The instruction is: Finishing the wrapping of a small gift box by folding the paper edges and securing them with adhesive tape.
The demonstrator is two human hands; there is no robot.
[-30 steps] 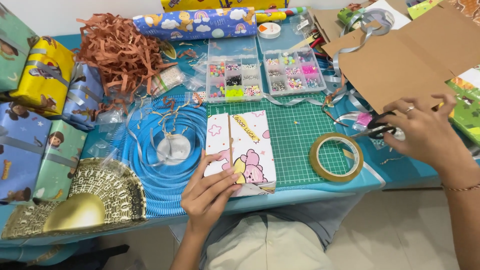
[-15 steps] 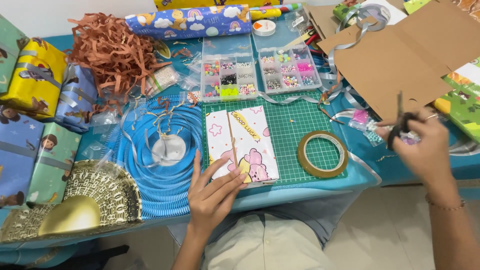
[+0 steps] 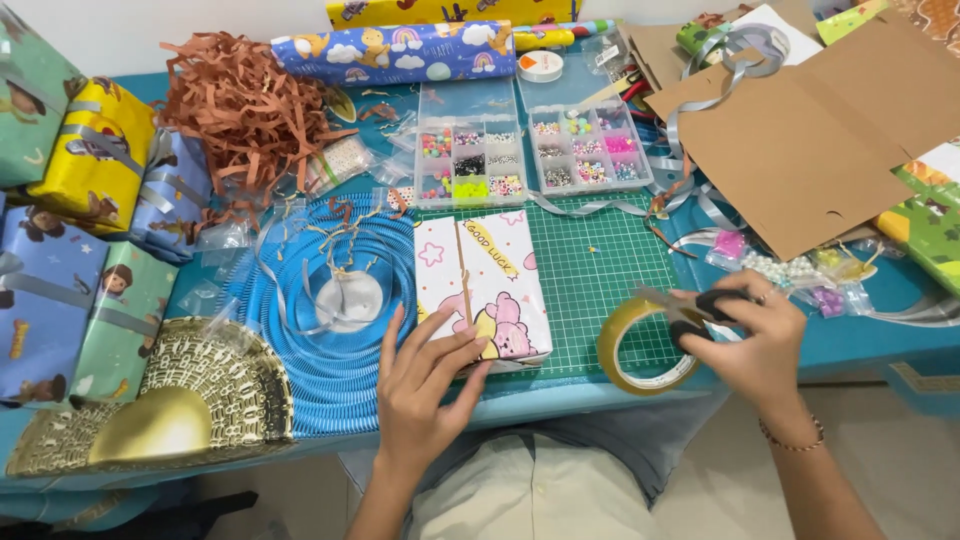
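A person seated at a craft table [image 3: 600,395] covered in blue cloth is looking down at their own two hands. The left hand [image 3: 425,385] is resting flat, fingers spread and gripping nothing, on the near end of a small wrapped gift box [image 3: 485,290], holding it down. The box, in white paper with pink cartoon bears, is lying on the left part of a green cutting mat [image 3: 590,270] near the table's front edge.

The right hand [image 3: 750,340] is what has changed: a second ago it was reaching toward the table's right edge for a pair of black-handled scissors [image 3: 690,305]; now it is closed around them and has carried them in over a roll of clear tape [image 3: 640,345], which is sitting at the mat's front right corner. The blades are pointing left, toward the box. This suggests a cutting step at the tape or the wrapping is being prepared.

Farther back, two clear bead organisers [image 3: 530,150] are sitting beyond the mat. Brown paper shred [image 3: 240,100] is piled toward the back left, wrapped gifts [image 3: 90,230] are stacked along the left edge, and flat brown cardboard [image 3: 810,120] is covering the back right corner.
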